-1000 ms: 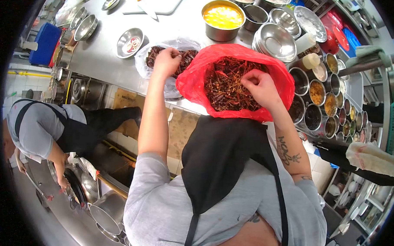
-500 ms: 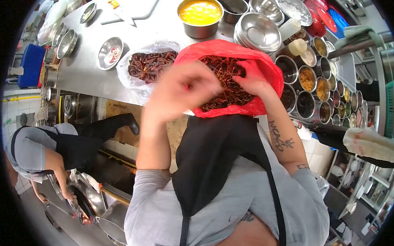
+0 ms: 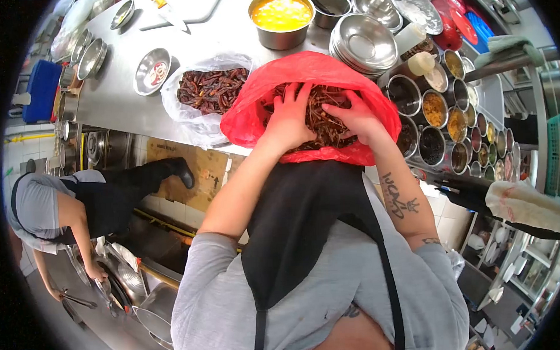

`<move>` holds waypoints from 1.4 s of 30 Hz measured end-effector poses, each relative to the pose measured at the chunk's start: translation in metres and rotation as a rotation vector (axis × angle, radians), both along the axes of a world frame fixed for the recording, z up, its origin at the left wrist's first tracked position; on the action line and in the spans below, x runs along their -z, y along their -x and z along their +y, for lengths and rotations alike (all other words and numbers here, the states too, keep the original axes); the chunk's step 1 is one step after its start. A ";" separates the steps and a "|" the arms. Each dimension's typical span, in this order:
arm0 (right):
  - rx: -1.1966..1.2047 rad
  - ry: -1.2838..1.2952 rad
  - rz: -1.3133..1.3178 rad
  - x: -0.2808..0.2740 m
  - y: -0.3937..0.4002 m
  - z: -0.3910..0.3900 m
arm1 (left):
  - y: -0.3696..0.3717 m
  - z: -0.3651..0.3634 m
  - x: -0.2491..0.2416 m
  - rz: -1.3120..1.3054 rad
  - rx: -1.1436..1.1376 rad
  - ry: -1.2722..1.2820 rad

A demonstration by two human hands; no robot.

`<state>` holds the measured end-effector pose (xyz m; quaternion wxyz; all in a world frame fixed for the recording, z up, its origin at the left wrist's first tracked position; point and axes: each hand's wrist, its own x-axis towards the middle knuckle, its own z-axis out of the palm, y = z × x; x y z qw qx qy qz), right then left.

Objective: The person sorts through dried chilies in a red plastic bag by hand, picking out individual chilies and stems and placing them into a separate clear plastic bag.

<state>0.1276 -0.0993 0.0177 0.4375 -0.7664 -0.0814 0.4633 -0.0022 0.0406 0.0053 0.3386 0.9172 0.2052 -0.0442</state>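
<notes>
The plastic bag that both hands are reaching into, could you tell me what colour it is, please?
Red; the bag shows clearly in the head view, holding dried chillies.

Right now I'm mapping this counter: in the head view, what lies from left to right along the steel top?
Small steel bowl → clear bag of dried chillies → red bag with both hands in it, left hand then right hand → round spice tins.

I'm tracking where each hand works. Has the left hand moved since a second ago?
Yes. The left hand has left the clear bag of chillies and now rests in the red bag, beside the right hand.
</notes>
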 end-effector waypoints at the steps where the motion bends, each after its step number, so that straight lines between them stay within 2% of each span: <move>1: -0.032 -0.006 -0.022 -0.007 -0.001 0.002 | 0.001 0.004 0.001 -0.025 -0.028 0.036; 4: -0.124 -0.008 -0.153 -0.033 0.001 0.011 | 0.006 0.019 0.003 -0.276 -0.018 0.275; 6: -0.220 0.050 -0.224 -0.043 -0.005 0.020 | 0.010 0.024 -0.003 -0.282 -0.016 0.361; 8: -0.185 -0.098 -0.229 -0.057 0.002 0.020 | 0.011 0.032 -0.003 -0.341 -0.005 0.479; 10: -0.135 -0.263 -0.132 -0.061 0.004 0.021 | 0.014 0.039 -0.011 -0.300 -0.036 0.346; 13: -0.060 -0.239 -0.082 -0.054 -0.001 0.019 | 0.023 0.050 -0.023 -0.229 -0.084 0.151; 17: 0.028 -0.246 -0.082 -0.024 -0.014 0.011 | 0.033 0.060 -0.030 -0.017 -0.151 0.039; 20: 0.054 -0.415 -0.063 -0.020 -0.010 0.008 | 0.028 0.058 -0.035 -0.181 -0.245 0.068; 23: -0.021 -0.355 -0.116 -0.012 -0.013 0.010 | 0.016 0.043 -0.043 -0.276 -0.304 0.229; 24: -0.062 -0.313 -0.232 -0.007 -0.012 0.010 | 0.012 0.038 -0.044 -0.300 -0.303 0.305; 26: -0.150 -0.228 -0.466 0.000 -0.012 0.013 | 0.006 0.029 -0.032 -0.251 -0.177 0.187; 28: -0.156 -0.144 -0.519 -0.007 -0.007 0.013 | 0.008 0.026 -0.014 -0.271 -0.104 -0.062; 29: -0.156 -0.101 -0.545 -0.010 -0.006 0.013 | 0.009 0.027 -0.008 -0.230 -0.107 -0.023; 31: -0.134 -0.177 -0.566 -0.005 -0.007 0.010 | 0.011 0.027 -0.006 -0.145 -0.103 0.059; 34: -0.173 -0.206 -0.575 -0.014 -0.002 0.009 | 0.017 0.031 -0.001 -0.159 -0.077 0.080; 37: -0.241 -0.300 -0.615 -0.016 0.008 0.013 | 0.021 0.031 -0.004 -0.253 -0.081 -0.027; 39: -0.275 -0.384 -0.611 -0.016 0.014 0.017 | 0.020 0.029 -0.016 -0.289 -0.083 0.043; 42: -0.380 -0.410 -0.823 -0.020 0.013 0.023 | 0.020 0.028 -0.043 -0.322 -0.076 0.192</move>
